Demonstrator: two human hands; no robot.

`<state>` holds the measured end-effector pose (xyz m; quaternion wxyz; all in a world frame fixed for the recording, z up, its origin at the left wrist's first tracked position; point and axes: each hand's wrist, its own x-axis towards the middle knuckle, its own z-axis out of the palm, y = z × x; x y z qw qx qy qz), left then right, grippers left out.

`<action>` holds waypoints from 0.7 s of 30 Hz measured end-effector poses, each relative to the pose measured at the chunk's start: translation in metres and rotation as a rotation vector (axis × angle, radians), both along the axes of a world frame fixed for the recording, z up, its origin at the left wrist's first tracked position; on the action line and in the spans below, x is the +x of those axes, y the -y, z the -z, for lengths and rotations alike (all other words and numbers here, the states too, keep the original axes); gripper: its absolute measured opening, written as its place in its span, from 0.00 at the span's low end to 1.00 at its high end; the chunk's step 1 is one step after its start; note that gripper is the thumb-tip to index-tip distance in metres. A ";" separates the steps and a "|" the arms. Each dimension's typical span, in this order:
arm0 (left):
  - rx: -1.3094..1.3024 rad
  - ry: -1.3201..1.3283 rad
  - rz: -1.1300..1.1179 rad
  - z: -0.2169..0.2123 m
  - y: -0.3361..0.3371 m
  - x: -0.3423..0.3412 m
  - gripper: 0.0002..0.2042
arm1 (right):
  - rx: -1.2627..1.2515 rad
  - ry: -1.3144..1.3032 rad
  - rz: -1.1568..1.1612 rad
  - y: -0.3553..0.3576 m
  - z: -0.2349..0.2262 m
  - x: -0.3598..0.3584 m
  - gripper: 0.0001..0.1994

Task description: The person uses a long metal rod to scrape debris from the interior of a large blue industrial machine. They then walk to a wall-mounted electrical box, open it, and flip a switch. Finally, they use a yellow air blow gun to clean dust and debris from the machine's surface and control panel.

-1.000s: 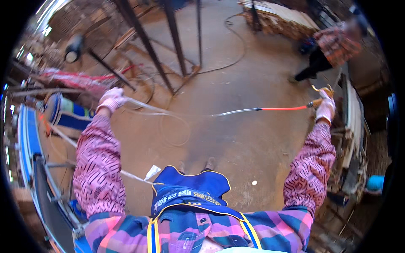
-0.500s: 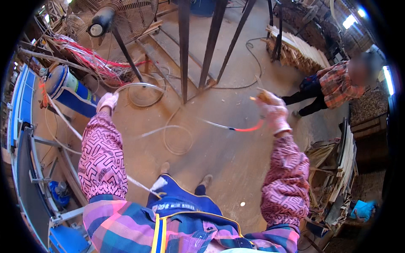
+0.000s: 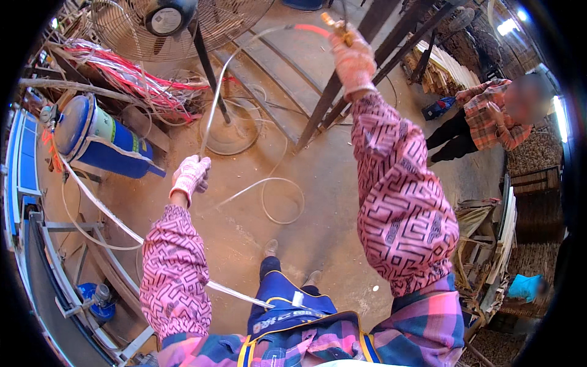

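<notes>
My left hand (image 3: pixel 191 176), in a pink-and-white knit glove, is closed around a clear flexible hose (image 3: pixel 215 101). From there the hose arcs up and right to a short red section (image 3: pixel 310 29). My right hand (image 3: pixel 353 61), gloved the same way and reaching far forward, grips a brass-coloured fitting (image 3: pixel 346 35) at the hose's red end. More hose lies in a loose loop (image 3: pixel 284 179) on the floor below. A white cord or strip (image 3: pixel 238 292) runs from beside my left arm to the blue apron (image 3: pixel 293 303) I wear.
A large fan (image 3: pixel 174 21) stands ahead left, near dark metal legs (image 3: pixel 333 98). Left are red and white strands (image 3: pixel 116 61), a blue barrel-like tank (image 3: pixel 110 131) and a blue-edged machine frame (image 3: pixel 27 144). Another person (image 3: pixel 483 116) stands right, near stacked wood strips (image 3: pixel 446 67).
My right hand has swung up and left with the fitting, toward the metal legs. My left hand has moved right and nearer to me. The hose between them now arches high.
</notes>
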<state>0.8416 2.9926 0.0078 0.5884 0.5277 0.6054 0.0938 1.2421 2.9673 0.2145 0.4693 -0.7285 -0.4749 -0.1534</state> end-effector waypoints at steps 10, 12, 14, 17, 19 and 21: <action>0.152 -0.191 0.269 -0.007 0.004 0.008 0.13 | 0.029 0.069 0.185 -0.033 -0.024 0.034 0.21; 0.259 -0.258 0.411 0.011 0.001 0.008 0.15 | -0.001 0.124 0.169 -0.038 -0.022 0.041 0.21; 0.390 -0.410 0.549 0.005 0.003 0.002 0.19 | -0.105 0.156 0.193 -0.054 -0.023 0.031 0.20; 0.541 -0.341 0.573 0.022 0.010 0.002 0.21 | -0.303 0.068 0.156 -0.043 -0.039 0.023 0.21; 0.534 -0.294 0.705 0.015 0.011 0.015 0.21 | -0.215 0.193 0.025 -0.012 -0.035 0.065 0.19; 0.630 -0.476 0.834 0.021 0.014 0.023 0.16 | -0.340 0.329 0.035 -0.012 -0.031 0.083 0.21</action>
